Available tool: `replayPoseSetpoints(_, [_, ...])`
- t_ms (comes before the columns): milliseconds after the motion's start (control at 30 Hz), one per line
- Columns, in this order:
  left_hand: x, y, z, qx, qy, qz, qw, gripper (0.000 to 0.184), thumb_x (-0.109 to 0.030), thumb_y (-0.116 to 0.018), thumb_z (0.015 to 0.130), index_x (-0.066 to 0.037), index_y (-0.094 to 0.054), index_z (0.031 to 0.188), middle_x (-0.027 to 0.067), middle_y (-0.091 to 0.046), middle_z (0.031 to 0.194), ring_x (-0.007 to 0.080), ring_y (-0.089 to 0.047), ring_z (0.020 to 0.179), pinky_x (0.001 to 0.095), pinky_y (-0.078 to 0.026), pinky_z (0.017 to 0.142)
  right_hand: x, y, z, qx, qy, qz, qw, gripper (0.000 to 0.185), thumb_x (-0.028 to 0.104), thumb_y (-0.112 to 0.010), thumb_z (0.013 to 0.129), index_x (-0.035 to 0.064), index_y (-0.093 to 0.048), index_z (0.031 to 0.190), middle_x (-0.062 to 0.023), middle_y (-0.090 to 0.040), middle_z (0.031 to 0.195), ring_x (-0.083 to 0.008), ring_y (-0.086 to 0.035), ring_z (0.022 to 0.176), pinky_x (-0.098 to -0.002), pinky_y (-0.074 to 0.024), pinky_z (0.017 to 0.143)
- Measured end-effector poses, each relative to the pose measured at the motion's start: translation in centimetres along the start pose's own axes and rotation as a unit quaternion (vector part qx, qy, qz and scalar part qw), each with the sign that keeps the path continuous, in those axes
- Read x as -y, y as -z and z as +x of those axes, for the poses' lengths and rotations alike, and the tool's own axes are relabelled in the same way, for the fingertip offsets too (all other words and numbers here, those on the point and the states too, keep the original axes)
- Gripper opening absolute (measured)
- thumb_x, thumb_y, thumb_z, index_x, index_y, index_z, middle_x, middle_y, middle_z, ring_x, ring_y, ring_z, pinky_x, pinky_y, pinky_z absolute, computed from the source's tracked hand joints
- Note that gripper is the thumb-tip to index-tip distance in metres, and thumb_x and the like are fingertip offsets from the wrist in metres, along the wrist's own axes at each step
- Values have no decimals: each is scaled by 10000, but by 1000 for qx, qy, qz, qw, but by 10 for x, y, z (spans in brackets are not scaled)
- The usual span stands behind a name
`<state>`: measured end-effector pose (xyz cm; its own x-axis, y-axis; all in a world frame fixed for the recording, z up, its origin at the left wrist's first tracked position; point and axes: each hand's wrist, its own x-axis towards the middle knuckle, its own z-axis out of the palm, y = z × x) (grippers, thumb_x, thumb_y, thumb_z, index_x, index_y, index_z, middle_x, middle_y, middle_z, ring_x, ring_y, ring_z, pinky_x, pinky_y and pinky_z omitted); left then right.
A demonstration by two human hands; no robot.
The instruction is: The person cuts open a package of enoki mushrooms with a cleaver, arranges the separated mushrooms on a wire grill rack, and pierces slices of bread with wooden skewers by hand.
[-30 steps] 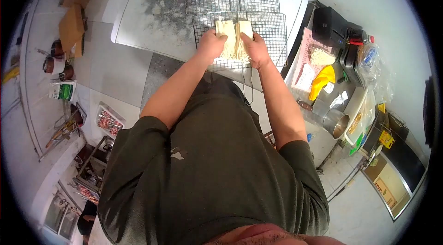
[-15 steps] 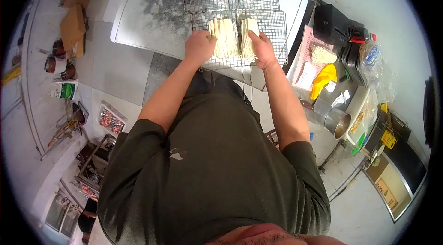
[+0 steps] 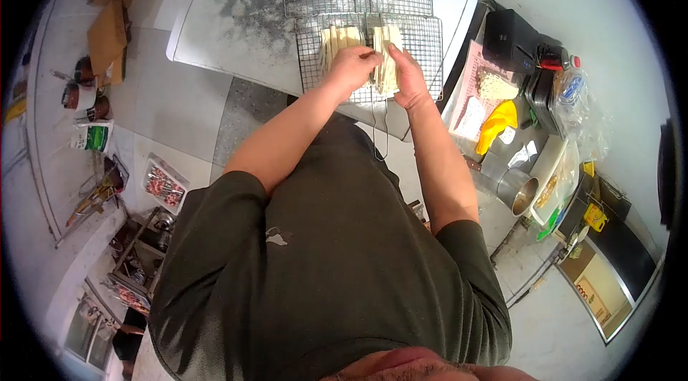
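A hinged wire grill basket (image 3: 308, 69) lies opened out on a white table. On its near half are two flat bundles of pale, thin strands that look like enoki mushrooms. My left hand (image 3: 351, 69) reaches across the left enoki bundle (image 3: 340, 37), partly hiding it, with fingers pinched at the left edge of the right enoki bundle (image 3: 388, 40). Against that bundle's right side is my right hand (image 3: 411, 78), thumb on top and the other fingers mostly hidden. The mushrooms stay flat on the mesh.
The white table (image 3: 208, 30) has dark, powdery marks. To the right are a pink tray (image 3: 469, 87) holding more enoki (image 3: 496, 86), a yellow cloth (image 3: 497, 125), a black box (image 3: 510, 37) and a metal pot (image 3: 517, 189). A tray of skewers (image 3: 165, 184) is low at left.
My left hand has moved right, from the left bundle's outer edge across it to the right bundle. My right hand stays at the right bundle's side.
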<state>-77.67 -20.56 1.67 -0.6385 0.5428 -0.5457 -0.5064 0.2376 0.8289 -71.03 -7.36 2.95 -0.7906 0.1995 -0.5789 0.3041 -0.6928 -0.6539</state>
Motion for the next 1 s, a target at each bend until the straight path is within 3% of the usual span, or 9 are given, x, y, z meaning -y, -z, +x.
replayPoseSetpoints(133, [6,-5,7,-11,11,-29,999,288,-224,-620,908,22,-642,1055,47,-625,852,111,-569,746,257,-473,660,2,-8,-6,-34,15,-61,997,440,212,-712,848,9,-539,1198,-83,-633,1009,-162,-630,812,-298,-531,648])
replayPoseSetpoints(233, [4,-3,6,-26,0,39,999,228,-167,-618,901,19,-639,1032,56,-629,855,117,-578,750,262,-478,640,7,-3,-5,-44,4,-101,994,413,197,-709,846,7,-555,1178,-77,-636,991,-157,-627,807,-297,-530,663])
replayPoseSetpoints(333, [9,6,12,-16,38,-126,991,198,-128,-620,891,20,-628,1023,66,-628,882,123,-585,760,267,-485,635,8,4,-5,-50,9,-81,995,395,213,-688,858,6,-562,1171,-71,-636,988,-154,-627,817,-296,-530,692])
replayPoseSetpoints(433, [11,3,9,-7,53,-204,978,203,-136,-635,882,17,-618,1015,71,-627,902,126,-586,766,271,-487,653,6,5,-5,-55,-3,-48,997,397,250,-648,883,15,-546,1186,-77,-639,985,-165,-639,800,-305,-539,680])
replayPoseSetpoints(533, [10,-6,4,12,6,-66,998,246,-143,-651,874,31,-619,1045,77,-644,918,136,-593,769,281,-484,672,2,7,-1,-28,-31,-34,999,388,275,-623,894,19,-543,1175,-88,-639,965,-185,-645,798,-321,-548,651])
replayPoseSetpoints(633, [-4,-10,-5,25,48,-149,987,237,-143,-648,875,29,-634,1037,78,-654,904,140,-602,760,290,-489,668,1,9,2,-3,-49,-23,999,388,271,-626,891,17,-544,1172,-88,-642,957,-187,-645,803,-326,-551,653])
replayPoseSetpoints(767, [5,-5,6,29,45,-108,993,227,-145,-621,887,38,-626,1022,84,-650,894,155,-619,738,313,-505,657,5,-6,-5,-59,14,-65,996,383,252,-612,892,2,-542,1174,-93,-640,973,-192,-642,815,-321,-541,693])
replayPoseSetpoints(867, [13,6,15,54,62,-202,976,225,-130,-596,894,39,-601,1042,88,-642,911,164,-620,763,310,-515,663,7,2,-2,-82,18,-87,993,383,248,-605,897,-11,-542,1172,-100,-641,991,-192,-644,822,-319,-538,711])
replayPoseSetpoints(1000, [8,10,12,30,76,-148,986,263,-153,-615,890,36,-590,1071,84,-641,940,165,-604,824,313,-518,672,4,21,6,-44,-23,-18,999,405,256,-600,909,-23,-533,1194,-112,-643,1019,-188,-643,866,-323,-537,722])
